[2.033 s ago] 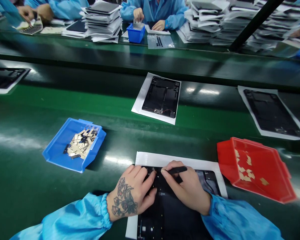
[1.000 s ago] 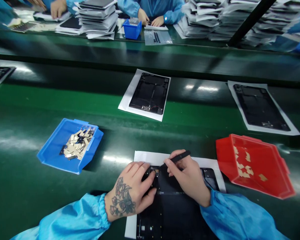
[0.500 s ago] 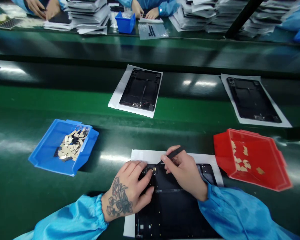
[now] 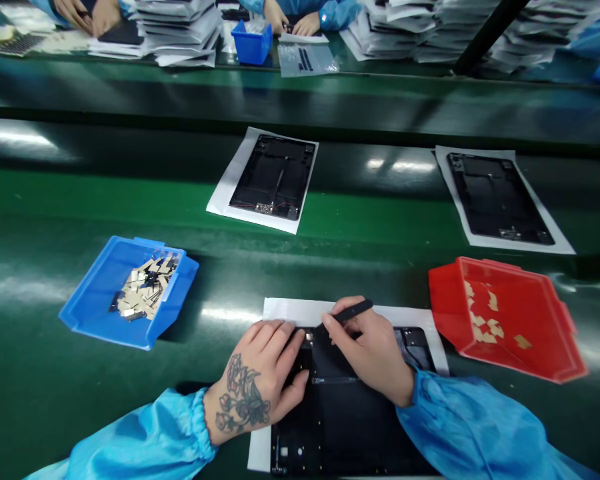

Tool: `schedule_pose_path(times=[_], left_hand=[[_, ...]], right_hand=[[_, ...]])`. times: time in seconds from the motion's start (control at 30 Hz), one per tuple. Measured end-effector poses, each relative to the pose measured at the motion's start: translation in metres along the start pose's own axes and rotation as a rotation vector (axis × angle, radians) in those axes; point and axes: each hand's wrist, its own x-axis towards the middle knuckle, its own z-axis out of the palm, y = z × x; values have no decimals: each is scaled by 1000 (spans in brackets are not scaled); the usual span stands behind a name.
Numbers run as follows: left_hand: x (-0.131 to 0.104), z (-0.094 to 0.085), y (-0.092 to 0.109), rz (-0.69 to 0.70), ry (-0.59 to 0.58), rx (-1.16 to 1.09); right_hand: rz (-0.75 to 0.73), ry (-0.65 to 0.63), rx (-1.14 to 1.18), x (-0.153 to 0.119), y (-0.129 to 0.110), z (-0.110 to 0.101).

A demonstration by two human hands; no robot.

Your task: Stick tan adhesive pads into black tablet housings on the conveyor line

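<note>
A black tablet housing (image 4: pixel 360 427) lies on a white sheet (image 4: pixel 260 450) in front of me, its inner parts exposed. My left hand (image 4: pixel 255 383), fingers spread and palm down, rests on the housing's left edge, with its fingertips by a small metallic part (image 4: pixel 309 337) near the top left corner. In a pen-like grip, my right hand (image 4: pixel 367 347) is closed on black tweezers (image 4: pixel 347 312). Their tip points down-left beside that small part; whether it touches is too small to tell.
To the left stands a blue bin (image 4: pixel 95 300) of small pale and dark pieces; at right, a red bin (image 4: pixel 535 320) holds a few beige pieces. Beyond, two tablet housings (image 4: pixel 275 173) (image 4: pixel 500 197) lie on sheets on a green belt (image 4: pixel 380 220). Co-workers' hands (image 4: pixel 293 23) work at the far bench.
The housings on the belt have shifted slightly left. My right hand and the tweezers have tilted a little, the handle end now lower and farther right. My left hand has barely moved.
</note>
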Motion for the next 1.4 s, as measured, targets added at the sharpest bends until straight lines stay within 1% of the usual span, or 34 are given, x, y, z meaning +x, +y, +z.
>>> schedule_pose_path(times=[0.13,0.23,0.3,0.4,0.47,0.53,0.63,0.8,0.93,1.03,1.17,1.2,1.23,1.3,1.4], left_hand=[[1,1,0,-12,-45,28],[2,2,2,-26,-75,42],[3,2,3,-37,-99,41],[4,3,4,-60,-126,28],[3,3,3,-69,-127,9],[2,2,1,-66,-124,-20],[-1,-1,-1,-54,-110,-65],[-1,-3,-2,-57,-94,-108],[0,-3,-2,-66,-87,-121],[0,-3,-2,-68,-89,-122],[0,-2,-1,-69,-80,-113],[0,-2,-1,-71,-77,-113],[0,-2,-1,-73,-74,-118],[1,-4,-1,-78,-70,-156],[2,-8,-5,-111,-39,-324]], right_hand=[[-113,92,-25,-7,3,-6],[-157,97,26,-15,7,-11],[-141,65,78,-19,9,-12],[-67,26,174,-20,11,-11],[-8,23,243,-18,11,-9],[-2,47,294,-16,11,-7],[-99,70,306,-15,9,-7],[-250,-72,278,-14,4,-7],[-326,-141,263,-11,5,-4],[-417,-188,177,-10,8,-4],[-626,-254,0,-10,12,-8],[-654,-262,-15,-10,12,-9],[-654,-264,-6,-9,12,-9],[-557,-262,79,-7,11,-8],[-268,-220,247,-5,6,-5]])
